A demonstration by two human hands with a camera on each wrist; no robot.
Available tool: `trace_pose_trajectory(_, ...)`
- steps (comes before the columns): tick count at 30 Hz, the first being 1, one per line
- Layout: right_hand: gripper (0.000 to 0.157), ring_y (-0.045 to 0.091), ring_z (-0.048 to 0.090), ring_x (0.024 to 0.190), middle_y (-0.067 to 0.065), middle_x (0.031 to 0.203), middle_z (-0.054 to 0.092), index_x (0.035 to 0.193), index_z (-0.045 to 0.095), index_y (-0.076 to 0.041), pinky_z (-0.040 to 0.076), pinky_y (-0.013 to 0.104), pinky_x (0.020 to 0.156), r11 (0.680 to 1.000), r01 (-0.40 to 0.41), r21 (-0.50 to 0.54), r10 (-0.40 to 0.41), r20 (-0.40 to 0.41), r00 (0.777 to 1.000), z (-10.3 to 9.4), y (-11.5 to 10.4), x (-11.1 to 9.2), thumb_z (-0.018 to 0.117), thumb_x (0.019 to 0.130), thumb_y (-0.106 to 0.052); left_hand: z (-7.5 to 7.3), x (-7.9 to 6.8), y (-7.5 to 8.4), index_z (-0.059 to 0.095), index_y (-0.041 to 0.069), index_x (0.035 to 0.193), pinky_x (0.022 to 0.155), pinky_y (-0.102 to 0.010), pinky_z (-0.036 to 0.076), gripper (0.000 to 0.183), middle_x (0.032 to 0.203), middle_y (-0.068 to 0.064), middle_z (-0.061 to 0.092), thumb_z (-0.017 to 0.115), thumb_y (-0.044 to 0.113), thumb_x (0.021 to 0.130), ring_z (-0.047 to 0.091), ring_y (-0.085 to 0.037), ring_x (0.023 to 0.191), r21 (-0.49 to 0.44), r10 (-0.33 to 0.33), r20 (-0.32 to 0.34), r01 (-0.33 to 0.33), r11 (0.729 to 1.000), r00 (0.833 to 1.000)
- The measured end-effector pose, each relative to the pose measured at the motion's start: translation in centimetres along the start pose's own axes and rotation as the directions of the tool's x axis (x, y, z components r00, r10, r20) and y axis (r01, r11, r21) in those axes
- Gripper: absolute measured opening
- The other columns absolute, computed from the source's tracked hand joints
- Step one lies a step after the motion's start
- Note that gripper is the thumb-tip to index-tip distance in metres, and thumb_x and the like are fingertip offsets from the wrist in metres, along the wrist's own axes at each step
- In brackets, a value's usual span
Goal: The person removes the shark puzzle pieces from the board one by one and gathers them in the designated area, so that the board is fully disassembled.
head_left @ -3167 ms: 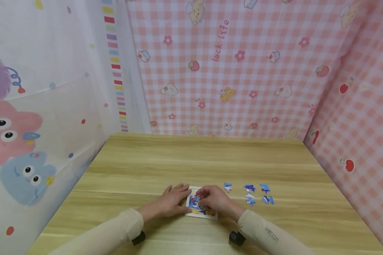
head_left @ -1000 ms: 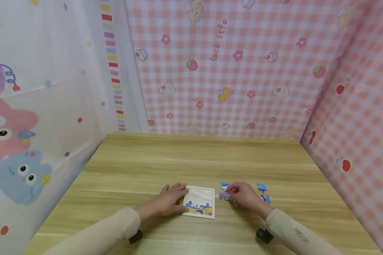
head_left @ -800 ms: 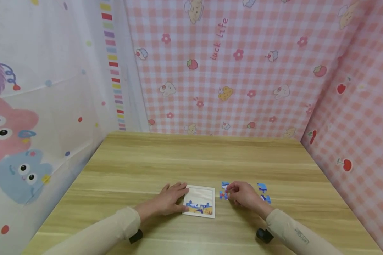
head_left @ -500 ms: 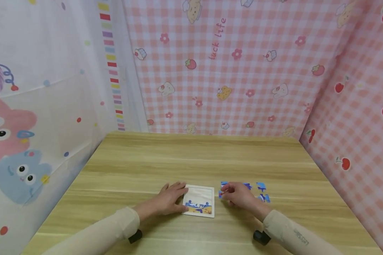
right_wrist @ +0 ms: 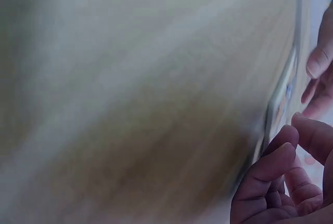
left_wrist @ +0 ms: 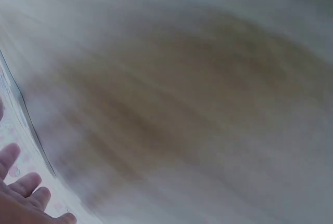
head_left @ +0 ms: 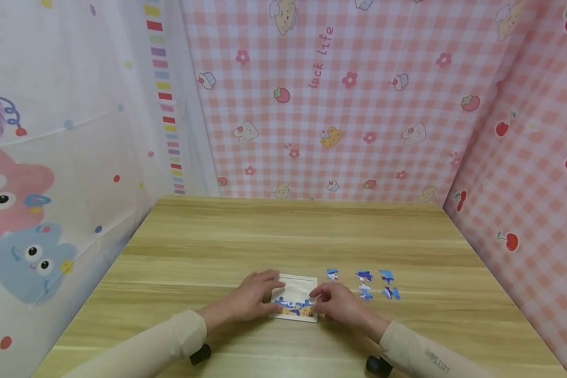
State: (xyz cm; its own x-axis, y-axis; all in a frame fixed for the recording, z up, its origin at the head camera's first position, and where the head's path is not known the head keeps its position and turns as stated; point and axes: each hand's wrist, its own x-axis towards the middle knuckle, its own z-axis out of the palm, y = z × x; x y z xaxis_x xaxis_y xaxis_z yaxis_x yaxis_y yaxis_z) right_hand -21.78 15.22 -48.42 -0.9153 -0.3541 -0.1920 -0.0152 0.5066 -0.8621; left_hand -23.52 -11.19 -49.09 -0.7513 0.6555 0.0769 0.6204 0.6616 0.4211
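Observation:
A white puzzle frame lies on the table with a row of joined blue and yellow pieces along its near side. My left hand lies at the frame's left edge, its fingers spread and reaching over the rim. At the right edge is my right hand, thumb and index finger brought together. The blue and red piece that lay under these fingers is gone from the table, so they seem to pinch it, though the fingers hide it. In the right wrist view, the right hand's fingertips nearly meet beside the frame.
Several loose puzzle pieces lie right of the frame, among them a blue and white one, a dark blue one and a corner-shaped one. The wooden table ends at a checked curtain.
My right hand took a piece out of the frame and laid it among the loose ones. It then picked that piece up and moved left to the frame. The left hand stayed at the frame.

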Motion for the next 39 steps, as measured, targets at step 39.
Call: trace_pose_trajectory(39,0.037,0.015,0.055,0.084,0.000,0.089,0.061,0.108,0.071,-0.007,0.045,0.036,0.082,0.969,0.162,-0.184,-0.167,-0.011,0.986,0.9,0.4,0.0,0.085,0.074,-0.014,0.9,0.0,0.5,0.073,0.014,0.120,0.111,-0.056,0.032,0.029,0.143,-0.026,0.049,0.069,0.027,0.094,0.043,-0.043,0.135,0.038,0.131,-0.004,-0.131,0.991,0.991)
